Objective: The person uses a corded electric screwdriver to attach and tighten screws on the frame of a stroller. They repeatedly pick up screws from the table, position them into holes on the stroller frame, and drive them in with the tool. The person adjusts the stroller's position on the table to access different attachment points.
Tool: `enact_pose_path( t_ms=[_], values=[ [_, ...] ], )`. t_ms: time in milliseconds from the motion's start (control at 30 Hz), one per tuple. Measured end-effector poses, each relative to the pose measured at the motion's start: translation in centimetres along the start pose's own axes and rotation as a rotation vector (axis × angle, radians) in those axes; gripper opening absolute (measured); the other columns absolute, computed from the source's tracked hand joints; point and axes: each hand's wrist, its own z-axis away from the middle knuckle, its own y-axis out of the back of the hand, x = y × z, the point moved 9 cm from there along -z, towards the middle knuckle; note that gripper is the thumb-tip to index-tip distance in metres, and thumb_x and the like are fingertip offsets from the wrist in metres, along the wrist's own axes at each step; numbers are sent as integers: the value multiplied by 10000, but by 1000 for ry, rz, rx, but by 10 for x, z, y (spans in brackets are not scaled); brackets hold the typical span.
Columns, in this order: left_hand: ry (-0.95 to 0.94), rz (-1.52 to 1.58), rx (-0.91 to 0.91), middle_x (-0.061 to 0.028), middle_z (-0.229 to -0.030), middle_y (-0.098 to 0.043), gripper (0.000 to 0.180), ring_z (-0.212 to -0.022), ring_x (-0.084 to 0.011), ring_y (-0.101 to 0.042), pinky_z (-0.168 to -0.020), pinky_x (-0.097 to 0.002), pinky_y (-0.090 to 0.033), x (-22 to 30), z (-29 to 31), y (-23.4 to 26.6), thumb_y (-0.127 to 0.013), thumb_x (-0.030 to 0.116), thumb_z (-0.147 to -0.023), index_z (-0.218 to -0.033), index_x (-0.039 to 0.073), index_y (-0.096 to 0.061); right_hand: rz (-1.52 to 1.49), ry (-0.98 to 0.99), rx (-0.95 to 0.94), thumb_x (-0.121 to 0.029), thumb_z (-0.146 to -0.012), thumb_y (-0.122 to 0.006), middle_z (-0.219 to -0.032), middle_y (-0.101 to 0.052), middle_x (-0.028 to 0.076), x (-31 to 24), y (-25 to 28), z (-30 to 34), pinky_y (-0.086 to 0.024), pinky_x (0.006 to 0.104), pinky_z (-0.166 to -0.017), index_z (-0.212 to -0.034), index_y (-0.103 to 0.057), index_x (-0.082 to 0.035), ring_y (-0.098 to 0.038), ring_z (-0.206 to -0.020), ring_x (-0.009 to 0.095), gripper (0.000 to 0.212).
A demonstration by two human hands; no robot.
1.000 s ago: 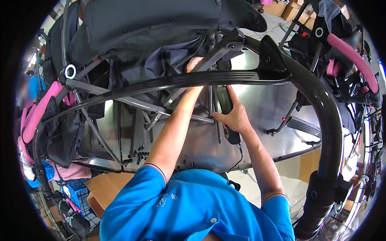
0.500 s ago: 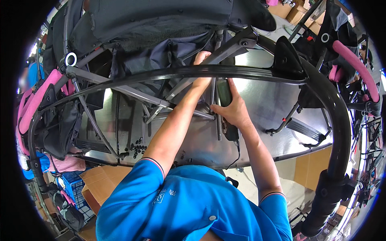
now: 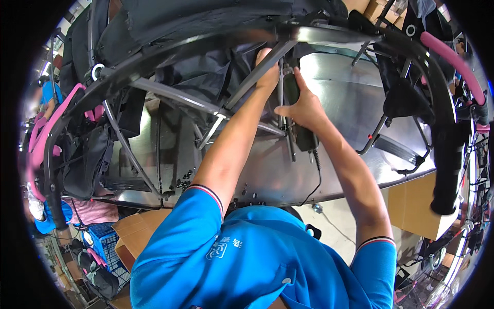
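A dark, corded electric screwdriver [image 3: 304,138] stands nearly in line with the metal tubes of a stroller frame [image 3: 175,95]. My right hand [image 3: 309,109] is closed around its body, index finger stretched along it and thumb out to the left. Beyond a slanting grey tube, my left hand [image 3: 267,76] is curled beside the upright tube near the tool's far end. That slanting tube crosses in front of its fingers, so what they grip is hidden. Black fabric [image 3: 206,72] hangs from the frame to the left of this hand.
A black curved handlebar [image 3: 216,42] arches across the view, over the metal table [image 3: 355,129]. Small black parts [image 3: 186,179] lie near the table's front edge. More frames with pink grips [image 3: 453,67] stand at both sides. Cardboard boxes [image 3: 139,229] are below; the tool's cord [image 3: 320,177] hangs over the edge.
The handlebar has swung farther away, from across my wrists to beyond my hands. In view, both hands and the screwdriver sit slightly farther up and right; the right hand keeps its hold.
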Motion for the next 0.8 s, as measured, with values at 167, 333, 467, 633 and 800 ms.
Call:
enact_pose_path(
  t_ms=[167,333,467,633,800],
  values=[
    [149,-31,-260,-127,-1081,-645,261,-969,-234,-640,-886,-333,-493,83,54,5,-589,130,-926,-1157,8,-575,-86,-85,50,-298,-594,-849,-1208,-628,226,24,10,32,-479,341,-948,-1502,-279,-36,-631,-1101,295,1104],
    [-254,-183,-964,-115,-1088,-613,261,-947,-332,-626,-816,-432,-516,114,278,61,-666,166,-870,-1114,81,-628,-198,-93,-47,-283,-636,-839,-1137,-636,199,84,-26,118,-486,317,-909,-1486,-270,36,-631,-1004,225,1072],
    [-55,-269,-1276,-84,-987,-595,167,-918,-301,-618,-793,-425,-514,82,392,122,-683,132,-829,-985,76,-658,-302,-283,-122,-211,-669,-826,-927,-651,127,110,-49,171,-531,287,-703,-1507,-236,11,-630,-743,163,1049],
    [-180,-411,-1372,-54,-904,-561,101,-905,-236,-598,-817,-397,-462,87,438,132,-706,180,-803,-858,107,-664,-261,-312,-124,-204,-672,-830,-1020,-644,145,122,-58,203,-530,300,-748,-1521,-227,-26,-632,-783,171,1057],
    [-221,-571,-1437,-43,-885,-569,135,-908,-218,-605,-774,-400,-444,77,451,126,-712,240,-797,-780,122,-648,-305,-299,-115,-210,-683,-837,-989,-618,119,120,-53,226,-519,294,-714,-1524,-236,-48,-608,-747,155,1047]
  ],
)
